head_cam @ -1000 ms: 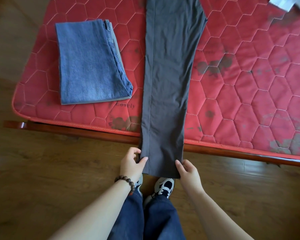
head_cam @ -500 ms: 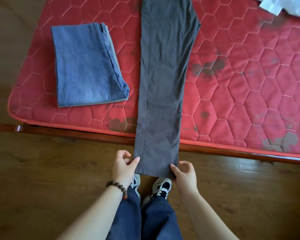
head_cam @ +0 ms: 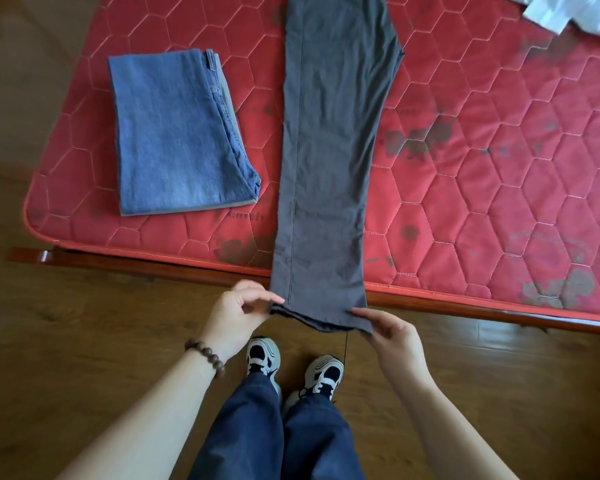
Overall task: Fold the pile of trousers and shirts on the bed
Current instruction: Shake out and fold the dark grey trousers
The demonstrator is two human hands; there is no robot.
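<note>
Dark grey trousers (head_cam: 329,143) lie lengthwise down the red mattress (head_cam: 482,188), legs stacked, with the hems hanging past the near edge. My left hand (head_cam: 238,315) pinches the left hem corner. My right hand (head_cam: 390,332) pinches the right hem corner, and the hem is lifted a little off the bed frame. A folded pair of blue jeans (head_cam: 177,133) rests on the mattress to the left of the grey trousers. The waist end of the grey trousers runs out of the top of the view.
A white garment (head_cam: 575,12) lies at the far right corner of the mattress. The wooden bed frame (head_cam: 153,268) runs along the near edge. I stand on a wooden floor (head_cam: 66,358), my shoes (head_cam: 262,356) just below the hems.
Both hands have raised the hems from hanging down to about the height of the bed edge, and the hem now bunches slightly between them.
</note>
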